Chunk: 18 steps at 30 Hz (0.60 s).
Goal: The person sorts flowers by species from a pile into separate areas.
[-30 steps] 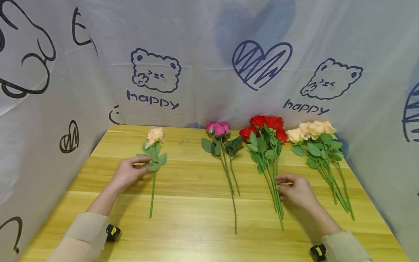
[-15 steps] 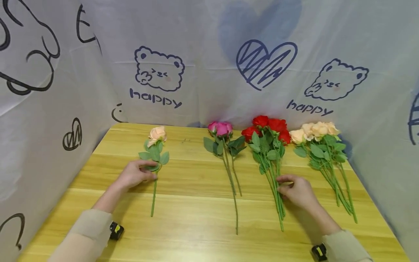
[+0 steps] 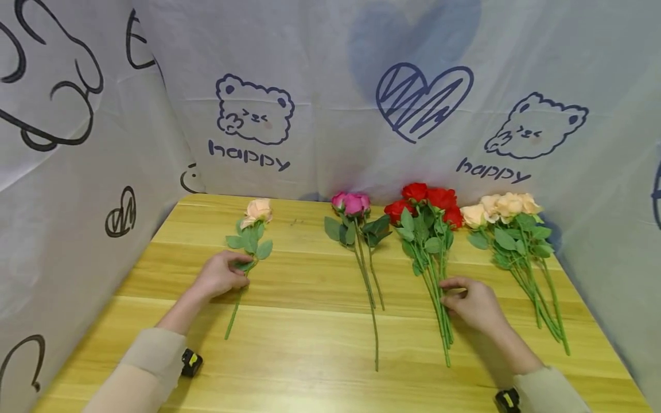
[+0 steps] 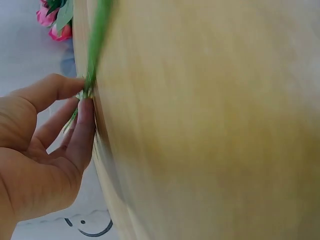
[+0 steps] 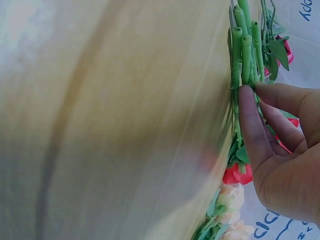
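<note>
A single peach rose (image 3: pixel 256 211) lies at the left of the wooden table, bloom toward the back. My left hand (image 3: pixel 219 275) pinches its green stem (image 4: pixel 97 45) between thumb and fingertips, just under the leaves. Farther right, my right hand (image 3: pixel 475 301) has thumb and forefinger on the stems (image 5: pixel 245 55) of a bunch of red roses (image 3: pixel 441 199). Several cut stem ends stick out past those fingertips in the right wrist view. The red blooms lie at the back of the table, their stems pointing toward me.
Between the hands lie magenta flowers (image 3: pixel 353 203) with long thin stems. A bunch of peach roses (image 3: pixel 503 207) is right of the red ones. A printed cloth (image 3: pixel 335 132) hangs behind the wooden table (image 3: pixel 299 355) and along both sides.
My left fingers have moved down from the leaves and taken hold of the single rose's stem. Its lower end has swung left. The right hand stays at the red roses' stems.
</note>
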Each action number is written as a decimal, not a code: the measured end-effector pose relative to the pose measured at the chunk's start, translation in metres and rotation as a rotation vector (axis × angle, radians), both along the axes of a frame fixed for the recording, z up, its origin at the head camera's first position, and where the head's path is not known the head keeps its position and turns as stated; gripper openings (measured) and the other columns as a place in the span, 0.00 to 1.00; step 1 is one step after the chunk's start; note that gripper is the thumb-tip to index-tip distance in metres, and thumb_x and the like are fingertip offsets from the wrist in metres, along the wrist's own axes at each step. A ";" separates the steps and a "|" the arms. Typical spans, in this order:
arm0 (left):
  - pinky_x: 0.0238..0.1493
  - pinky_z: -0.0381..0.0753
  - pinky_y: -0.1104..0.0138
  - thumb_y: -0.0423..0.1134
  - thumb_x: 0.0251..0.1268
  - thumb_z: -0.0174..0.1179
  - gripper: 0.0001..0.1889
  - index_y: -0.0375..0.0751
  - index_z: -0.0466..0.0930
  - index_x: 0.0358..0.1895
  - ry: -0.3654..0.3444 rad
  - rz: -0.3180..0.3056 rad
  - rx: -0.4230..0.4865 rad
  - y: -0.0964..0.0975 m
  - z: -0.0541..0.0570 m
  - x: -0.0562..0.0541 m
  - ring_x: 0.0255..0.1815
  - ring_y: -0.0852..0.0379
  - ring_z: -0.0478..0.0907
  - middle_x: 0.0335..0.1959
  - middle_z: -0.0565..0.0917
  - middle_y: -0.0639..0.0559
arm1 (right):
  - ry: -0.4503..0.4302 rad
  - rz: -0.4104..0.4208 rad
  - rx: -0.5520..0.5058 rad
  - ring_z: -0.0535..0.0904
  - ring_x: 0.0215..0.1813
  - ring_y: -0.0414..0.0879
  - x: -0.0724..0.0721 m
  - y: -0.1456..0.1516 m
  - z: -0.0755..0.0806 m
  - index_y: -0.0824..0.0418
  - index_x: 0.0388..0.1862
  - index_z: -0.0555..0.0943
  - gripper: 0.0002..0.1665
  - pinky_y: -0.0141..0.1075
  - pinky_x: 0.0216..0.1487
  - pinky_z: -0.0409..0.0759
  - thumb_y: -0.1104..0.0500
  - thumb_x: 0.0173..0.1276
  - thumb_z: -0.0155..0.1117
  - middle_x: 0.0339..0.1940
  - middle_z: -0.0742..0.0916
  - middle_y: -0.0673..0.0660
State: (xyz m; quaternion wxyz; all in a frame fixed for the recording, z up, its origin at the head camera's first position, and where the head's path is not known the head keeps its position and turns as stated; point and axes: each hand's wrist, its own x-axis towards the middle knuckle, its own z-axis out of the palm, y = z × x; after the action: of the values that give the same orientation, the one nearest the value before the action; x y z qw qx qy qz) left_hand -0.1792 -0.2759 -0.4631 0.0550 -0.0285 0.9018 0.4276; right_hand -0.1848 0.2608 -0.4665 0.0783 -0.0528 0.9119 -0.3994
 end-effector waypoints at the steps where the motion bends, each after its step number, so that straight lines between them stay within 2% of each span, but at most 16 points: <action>1: 0.40 0.83 0.65 0.25 0.56 0.72 0.29 0.29 0.80 0.64 -0.002 0.006 0.014 0.000 0.000 0.000 0.49 0.44 0.82 0.62 0.77 0.30 | -0.001 -0.002 0.001 0.89 0.35 0.49 0.000 0.000 0.000 0.68 0.62 0.82 0.21 0.40 0.33 0.88 0.64 0.72 0.69 0.47 0.90 0.67; 4: 0.42 0.84 0.65 0.23 0.56 0.68 0.29 0.29 0.80 0.65 -0.016 0.020 0.057 -0.001 -0.001 0.001 0.53 0.42 0.82 0.65 0.77 0.29 | 0.000 -0.003 0.004 0.89 0.34 0.49 0.001 0.001 0.000 0.68 0.62 0.82 0.21 0.41 0.34 0.88 0.64 0.72 0.69 0.47 0.90 0.67; 9: 0.47 0.84 0.66 0.24 0.56 0.68 0.30 0.29 0.78 0.67 -0.059 0.007 0.134 -0.005 0.000 0.003 0.59 0.39 0.81 0.66 0.79 0.31 | 0.003 0.002 0.003 0.89 0.36 0.50 0.002 0.001 -0.001 0.68 0.62 0.82 0.21 0.40 0.34 0.88 0.64 0.72 0.69 0.48 0.89 0.68; 13: 0.54 0.80 0.66 0.26 0.58 0.67 0.31 0.30 0.78 0.68 -0.095 -0.017 0.171 -0.009 0.002 0.003 0.67 0.39 0.76 0.69 0.77 0.32 | 0.001 0.007 -0.006 0.89 0.36 0.50 0.002 0.001 -0.001 0.69 0.62 0.82 0.21 0.40 0.35 0.89 0.64 0.72 0.69 0.49 0.89 0.68; 18: 0.60 0.78 0.63 0.28 0.63 0.66 0.29 0.33 0.77 0.70 -0.146 -0.050 0.221 -0.013 0.005 -0.001 0.72 0.39 0.69 0.72 0.74 0.34 | -0.009 0.005 -0.019 0.89 0.37 0.51 0.003 0.002 0.000 0.69 0.63 0.81 0.22 0.41 0.36 0.89 0.62 0.73 0.69 0.51 0.88 0.69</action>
State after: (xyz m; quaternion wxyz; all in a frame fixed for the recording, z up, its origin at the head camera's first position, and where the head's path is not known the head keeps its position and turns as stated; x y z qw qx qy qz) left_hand -0.1802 -0.2884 -0.4586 0.1339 -0.0308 0.8433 0.5195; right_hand -0.1821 0.2625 -0.4660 0.0830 -0.0540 0.9075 -0.4082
